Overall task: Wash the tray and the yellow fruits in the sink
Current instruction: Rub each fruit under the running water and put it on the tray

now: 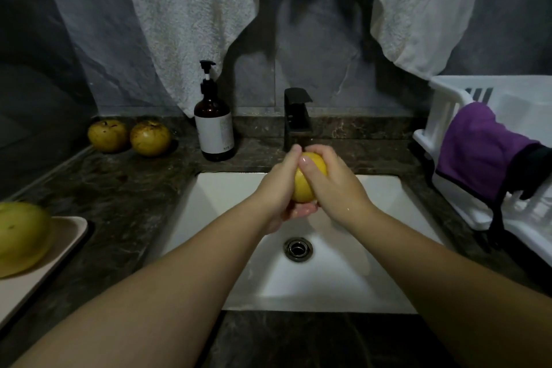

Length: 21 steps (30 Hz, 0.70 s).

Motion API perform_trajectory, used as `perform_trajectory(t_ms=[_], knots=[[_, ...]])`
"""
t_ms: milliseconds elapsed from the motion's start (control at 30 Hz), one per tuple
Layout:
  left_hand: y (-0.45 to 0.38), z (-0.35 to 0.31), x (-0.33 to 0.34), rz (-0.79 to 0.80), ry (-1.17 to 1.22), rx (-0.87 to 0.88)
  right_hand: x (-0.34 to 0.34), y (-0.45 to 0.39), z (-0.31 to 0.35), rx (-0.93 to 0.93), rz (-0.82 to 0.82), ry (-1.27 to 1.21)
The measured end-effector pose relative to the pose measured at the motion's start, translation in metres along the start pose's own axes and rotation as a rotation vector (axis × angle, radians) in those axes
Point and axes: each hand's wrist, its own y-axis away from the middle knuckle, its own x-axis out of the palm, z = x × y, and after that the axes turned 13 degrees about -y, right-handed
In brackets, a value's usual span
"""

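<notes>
Two hands, left hand (279, 185) and right hand (334, 181), cup our wet, slippery yellow fruit (309, 176) at twelve o'clock over the sink (227, 188); firm, round, it wants a full-palm grip.

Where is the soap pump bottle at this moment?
In the head view, the soap pump bottle stands on the counter left of the faucet, right of two yellow fruits.

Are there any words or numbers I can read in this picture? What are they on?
None can be read.
The brown soap bottle has a white label with faint marks near its bottom edge, too small and blurred to read.
The fruit in the left hand and right hand, the tap, sink, tray and rack show no text.
</notes>
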Motion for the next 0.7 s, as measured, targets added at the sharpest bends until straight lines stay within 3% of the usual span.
perform_trajectory(t_ms=[33, 133, 200, 233, 333, 367, 400, 467, 533, 600, 700], knots=[[0.0, 0.0, 0.001, -0.025, -0.004, -0.001, 0.001, 0.0, 0.001, 0.011, 0.003, -0.002], [-0.001, 0.007, 0.001, -0.091, -0.13, 0.169, 0.004, -0.003, 0.006, 0.511, -0.048, -0.397], [0.0, 0.01, 0.0, -0.073, -0.22, 0.265, 0.004, 0.0, 0.006, 0.651, -0.046, -0.461], [0.001, 0.009, 0.0, -0.054, -0.192, 0.255, 0.004, 0.001, 0.004, 0.571, -0.048, -0.43], [0.003, -0.003, 0.003, -0.072, -0.003, 0.085, 0.003, 0.004, 0.003, 0.067, -0.073, -0.141], [0.004, -0.006, 0.003, -0.111, 0.009, 0.056, 0.003, 0.004, 0.002, 0.007, -0.062, -0.096], [0.004, -0.006, 0.003, -0.154, -0.02, 0.074, 0.004, 0.003, 0.003, 0.059, -0.049, -0.119], [0.003, 0.001, 0.003, -0.211, -0.132, 0.241, 0.007, -0.001, 0.008, 0.396, -0.081, -0.344], [0.005, 0.008, 0.003, -0.167, -0.212, 0.346, 0.004, -0.003, 0.007, 0.613, -0.102, -0.444], [0.003, 0.007, 0.005, -0.132, -0.172, 0.299, 0.002, -0.001, 0.006, 0.487, -0.094, -0.37], [-0.001, -0.005, 0.003, -0.15, -0.087, 0.076, 0.002, 0.005, 0.004, 0.081, -0.031, -0.105]])
